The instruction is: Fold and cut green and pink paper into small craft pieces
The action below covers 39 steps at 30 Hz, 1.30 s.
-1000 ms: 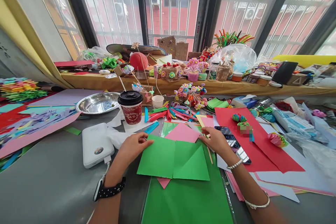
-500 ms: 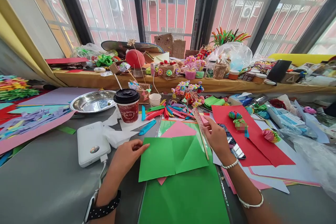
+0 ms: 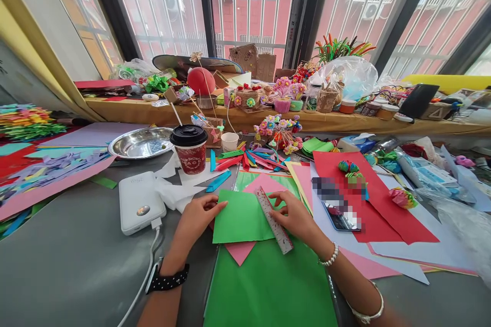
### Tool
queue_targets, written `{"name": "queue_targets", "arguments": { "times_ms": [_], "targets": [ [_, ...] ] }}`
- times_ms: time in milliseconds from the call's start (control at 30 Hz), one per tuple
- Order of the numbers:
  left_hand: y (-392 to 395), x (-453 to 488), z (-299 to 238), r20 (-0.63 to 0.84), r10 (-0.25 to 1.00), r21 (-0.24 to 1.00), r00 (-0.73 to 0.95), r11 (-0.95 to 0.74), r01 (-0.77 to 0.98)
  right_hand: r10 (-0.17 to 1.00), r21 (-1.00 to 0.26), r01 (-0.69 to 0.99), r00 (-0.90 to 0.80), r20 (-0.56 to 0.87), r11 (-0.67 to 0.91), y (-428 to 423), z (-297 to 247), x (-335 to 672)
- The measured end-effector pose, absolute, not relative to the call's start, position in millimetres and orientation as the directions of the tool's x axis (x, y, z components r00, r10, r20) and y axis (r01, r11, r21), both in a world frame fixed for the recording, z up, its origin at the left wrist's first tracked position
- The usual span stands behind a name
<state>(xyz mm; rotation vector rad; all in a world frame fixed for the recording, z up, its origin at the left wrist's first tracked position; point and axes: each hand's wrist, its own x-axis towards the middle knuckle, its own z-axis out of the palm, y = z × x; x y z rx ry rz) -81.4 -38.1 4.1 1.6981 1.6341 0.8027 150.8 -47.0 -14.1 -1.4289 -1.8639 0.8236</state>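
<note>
My left hand point(image 3: 200, 218), with a black dotted watch band on its wrist, pinches the left edge of a creased green paper point(image 3: 238, 218). In my right hand point(image 3: 294, 213), the thumb and fingers grip a clear ruler point(image 3: 275, 225). The ruler slants across the right part of the green paper and covers some of it. Under that paper, corners of a pink sheet point(image 3: 240, 252) stick out above and below. Beneath both lies a larger green sheet point(image 3: 270, 286) in what looks like a clear sleeve.
To the left are a white power bank point(image 3: 140, 199) with its cable, a lidded paper cup point(image 3: 188, 150) and a steel plate point(image 3: 141, 135). On the right, a phone point(image 3: 343, 217) rests by red paper point(image 3: 391, 214). Folded paper strips point(image 3: 230, 163) lie behind.
My right hand has brought the ruler leftward from the paper's right side onto its face. The green paper sits slightly farther from me, still in my left hand. The view has shifted a little.
</note>
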Motion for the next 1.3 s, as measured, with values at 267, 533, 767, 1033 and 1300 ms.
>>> {"name": "queue_targets", "arguments": {
  "times_ms": [267,533,767,1033,1300],
  "targets": [
    [-38,-79,5,0.016,1.000,0.770,0.016,-0.022,0.637,0.952,-0.650,0.699,-0.269,0.147,0.298,-50,-13,144],
    [-38,-79,4,0.039,0.999,0.755,0.012,-0.038,0.654,0.950,-0.470,0.827,-0.291,0.109,0.308,-53,-14,134],
    [-40,-76,8,0.043,0.999,0.746,-0.005,-0.029,0.666,0.813,-0.393,0.713,-0.539,0.221,0.580,-50,-3,158],
    [-40,-76,7,0.068,0.998,0.704,-0.014,-0.038,0.710,0.799,-0.396,0.723,-0.599,0.050,0.567,-49,-7,160],
    [-38,-75,3,0.111,0.994,0.679,-0.004,-0.073,0.730,0.788,-0.378,0.728,-0.615,0.008,0.572,-47,-5,159]
  ]
}}
